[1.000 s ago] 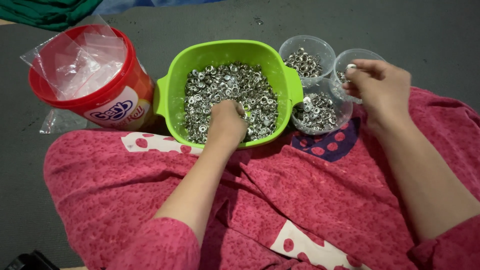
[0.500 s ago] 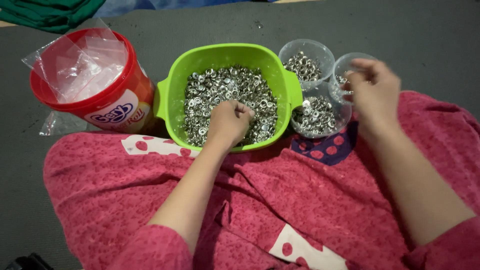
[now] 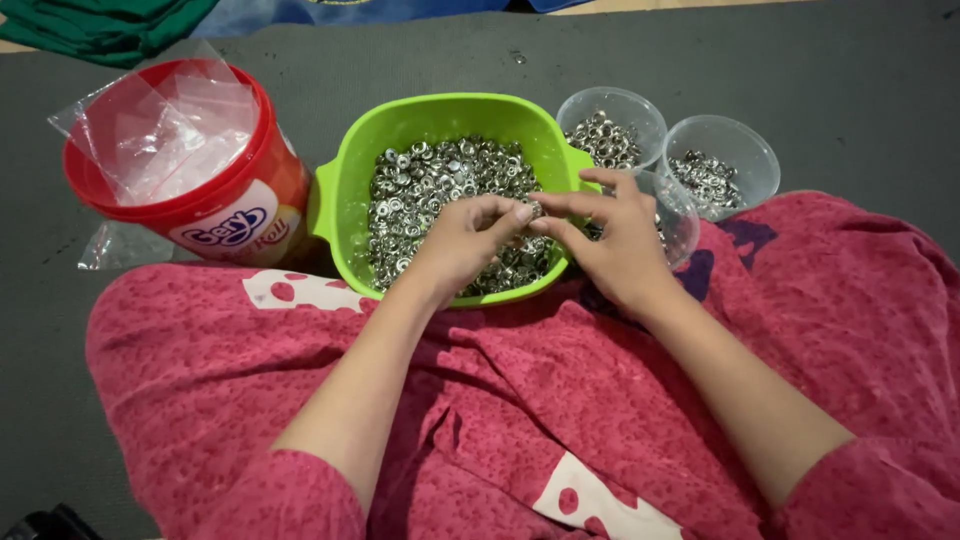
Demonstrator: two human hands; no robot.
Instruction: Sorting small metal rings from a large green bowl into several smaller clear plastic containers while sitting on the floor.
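Over green bowl [image 3: 340,200]: left hand [image 3: 465,240] and right hand [image 3: 615,235], fingertips pinched together on one small metal eyelet [image 3: 535,209] (light, stiff, likely slippery; grip by rim).

Floor beyond the hands: dark grey mat [image 3: 800,70], evenly lit. Folded green cloth [image 3: 110,25] and blue cloth [image 3: 330,10] lie at the far-left edge. No walls visible.

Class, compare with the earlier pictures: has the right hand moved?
Yes. The right hand has shifted left, from over the clear cups to the green bowl's right edge, meeting the left hand.
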